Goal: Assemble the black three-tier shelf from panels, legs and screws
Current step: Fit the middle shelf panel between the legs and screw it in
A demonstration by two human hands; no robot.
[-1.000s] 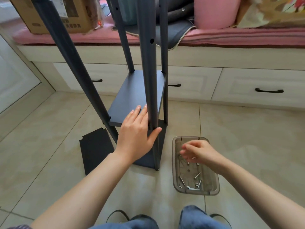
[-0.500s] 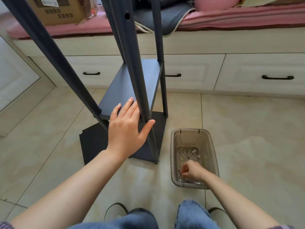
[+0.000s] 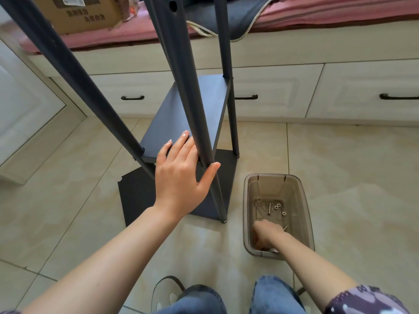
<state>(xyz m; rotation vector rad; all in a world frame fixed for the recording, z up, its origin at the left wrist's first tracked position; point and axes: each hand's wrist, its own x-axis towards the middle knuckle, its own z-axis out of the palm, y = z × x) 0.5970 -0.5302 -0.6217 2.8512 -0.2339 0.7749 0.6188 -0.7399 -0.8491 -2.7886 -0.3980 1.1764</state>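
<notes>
The half-built black shelf stands on the tiled floor, its middle panel (image 3: 186, 116) fixed between upright legs. My left hand (image 3: 181, 175) lies flat on that panel's near edge, fingers straight, thumb against the near right leg (image 3: 192, 114). Another black panel (image 3: 136, 198) lies flat on the floor under and left of the frame. A clear brown plastic bin (image 3: 306, 214) to the right holds loose screws and washers (image 3: 275, 207). My right hand (image 3: 265, 234) reaches down into the bin's near end; its fingertips are hidden, so whether it holds anything does not show.
White drawer fronts with black handles (image 3: 246, 97) run along the back under a pink-cushioned bench. A cardboard box (image 3: 84, 14) sits on the bench at the left. My knees in jeans (image 3: 272, 295) are at the bottom edge.
My right hand has dropped from above the bin down into its near end. The view has tilted lower and closer. My left hand stays on the middle panel.
</notes>
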